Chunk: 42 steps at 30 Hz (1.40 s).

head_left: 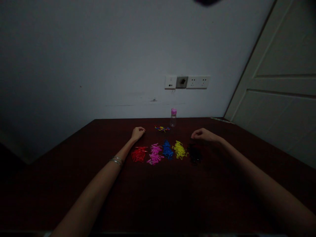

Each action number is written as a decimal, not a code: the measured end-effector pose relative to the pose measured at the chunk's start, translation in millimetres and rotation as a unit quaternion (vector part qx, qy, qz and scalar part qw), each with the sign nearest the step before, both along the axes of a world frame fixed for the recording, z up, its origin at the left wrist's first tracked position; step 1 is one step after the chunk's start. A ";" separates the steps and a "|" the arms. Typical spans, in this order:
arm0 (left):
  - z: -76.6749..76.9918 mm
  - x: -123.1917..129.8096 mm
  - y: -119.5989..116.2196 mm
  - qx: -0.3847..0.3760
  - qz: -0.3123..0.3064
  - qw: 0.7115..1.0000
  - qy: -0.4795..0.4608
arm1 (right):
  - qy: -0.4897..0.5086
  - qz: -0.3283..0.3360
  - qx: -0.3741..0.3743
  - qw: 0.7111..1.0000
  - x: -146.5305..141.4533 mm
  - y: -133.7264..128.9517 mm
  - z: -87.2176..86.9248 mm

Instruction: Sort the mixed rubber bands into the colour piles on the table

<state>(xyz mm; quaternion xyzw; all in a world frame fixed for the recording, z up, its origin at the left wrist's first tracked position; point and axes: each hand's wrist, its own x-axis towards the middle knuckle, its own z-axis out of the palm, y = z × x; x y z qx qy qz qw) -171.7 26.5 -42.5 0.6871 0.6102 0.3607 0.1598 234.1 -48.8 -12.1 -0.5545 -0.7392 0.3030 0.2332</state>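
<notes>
My left hand [138,132] rests on the table with its fingers curled in, just beyond a pile of small red strips [139,154]. To the right, my right hand [200,134] has its fingertips drawn together, pointing down near a pile of small black pieces [195,153]. Whether anything is pinched there is too dark to see. Between these lie piles of pink strips [155,154], blue strips [167,150] and yellow strips [179,150], thin and band-like. A small mixed-colour heap [162,129] sits farther back, beside an upright clear bottle [173,121] with a pink cap.
The dark reddish table [158,197] meets a pale wall [123,59] at its back edge. Sockets and switches [197,82] are set in the wall above the bottle. A panelled door [278,82] stands at the right. The scene is dim.
</notes>
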 end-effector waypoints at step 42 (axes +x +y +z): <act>24.7 112.9 -10.2 -0.011 -0.129 0.978 0.164 | -0.056 -0.149 0.167 0.973 5.6 10.4 -44.6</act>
